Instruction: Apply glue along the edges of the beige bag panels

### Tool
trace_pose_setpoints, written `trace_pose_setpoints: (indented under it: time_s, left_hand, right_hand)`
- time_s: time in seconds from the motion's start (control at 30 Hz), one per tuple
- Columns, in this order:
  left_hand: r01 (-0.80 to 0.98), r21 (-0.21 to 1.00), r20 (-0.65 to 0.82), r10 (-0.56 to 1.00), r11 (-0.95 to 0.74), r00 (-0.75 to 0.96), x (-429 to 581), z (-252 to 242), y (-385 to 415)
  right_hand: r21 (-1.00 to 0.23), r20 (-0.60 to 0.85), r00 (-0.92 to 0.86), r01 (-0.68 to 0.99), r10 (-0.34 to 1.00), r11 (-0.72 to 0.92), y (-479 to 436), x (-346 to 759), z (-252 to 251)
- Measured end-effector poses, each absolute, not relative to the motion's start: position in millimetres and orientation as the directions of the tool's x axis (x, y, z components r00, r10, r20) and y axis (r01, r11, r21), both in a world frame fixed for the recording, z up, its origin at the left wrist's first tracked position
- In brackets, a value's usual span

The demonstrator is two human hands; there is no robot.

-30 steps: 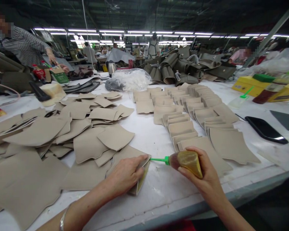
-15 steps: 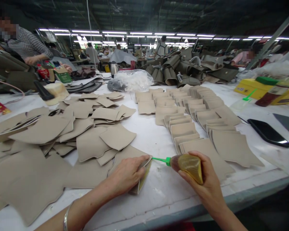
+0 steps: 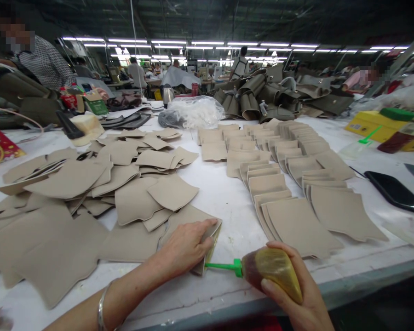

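Observation:
My right hand (image 3: 298, 285) is wrapped around a squeeze bottle (image 3: 272, 271) of amber liquid with a long green nozzle. The nozzle's tip is at the near end of the edge of a taupe leather-like piece (image 3: 193, 218), just below my left thumb. My left hand (image 3: 189, 241) grips this piece, index finger stretched along its far corner and thumb at its right edge. A yellowish strip shows along that edge. Part of the piece is hidden under the hand. More flat taupe pieces (image 3: 58, 253) lie in a loose pile to the left.
Overlapping rows of taupe pieces (image 3: 296, 220) stand right of centre. A black phone (image 3: 395, 191), a yellow box (image 3: 365, 125) and another green-nozzled bottle (image 3: 357, 148) lie farther right. Behind are a clear plastic bag (image 3: 196, 111) and dark olive bag parts (image 3: 251, 94). A person in a checked shirt (image 3: 44, 62) stands far left.
My right hand has brought the bottle nearer to me, its nozzle tip passing from the piece's far corner to the near end of the edge. My left hand keeps its grip.

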State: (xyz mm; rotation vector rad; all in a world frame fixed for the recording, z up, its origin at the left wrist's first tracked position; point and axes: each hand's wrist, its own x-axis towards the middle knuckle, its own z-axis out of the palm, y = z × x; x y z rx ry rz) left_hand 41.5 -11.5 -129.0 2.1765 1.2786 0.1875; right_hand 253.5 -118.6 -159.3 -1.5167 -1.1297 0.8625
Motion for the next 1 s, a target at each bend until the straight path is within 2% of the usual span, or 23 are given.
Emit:
trace_pose_setpoints:
  time_s: [0.23,0.4,0.6,0.77,0.87,0.93,1.0]
  left_hand:
    - [0.748,0.576,-0.178,0.843,-0.329,0.508,41,-127,-12]
    - [0.755,0.569,-0.177,0.847,-0.327,0.501,42,-126,-13]
    - [0.773,0.549,-0.200,0.848,-0.319,0.491,43,-124,-13]
    - [0.771,0.554,-0.196,0.851,-0.314,0.488,43,-126,-13]
    - [0.767,0.562,-0.197,0.850,-0.311,0.489,43,-125,-13]
    - [0.760,0.580,-0.206,0.850,-0.293,0.484,42,-125,-12]
    - [0.741,0.623,-0.217,0.855,-0.250,0.471,40,-124,-12]
  right_hand:
    - [-0.963,0.056,0.324,0.268,0.944,-0.035,-124,254,-159]
    - [-0.971,-0.063,0.232,0.209,0.971,-0.113,-135,268,-177]
    - [-0.968,0.003,0.367,0.234,0.930,-0.089,-122,269,-170]
    - [-0.966,-0.018,0.398,0.228,0.917,-0.118,-122,259,-159]
    - [-0.983,-0.122,0.329,0.091,0.936,-0.161,-126,258,-159]
    - [-0.973,-0.225,0.272,-0.110,0.936,-0.202,-126,260,-159]
    - [-0.911,-0.315,0.213,-0.342,0.925,-0.232,-123,264,-160]
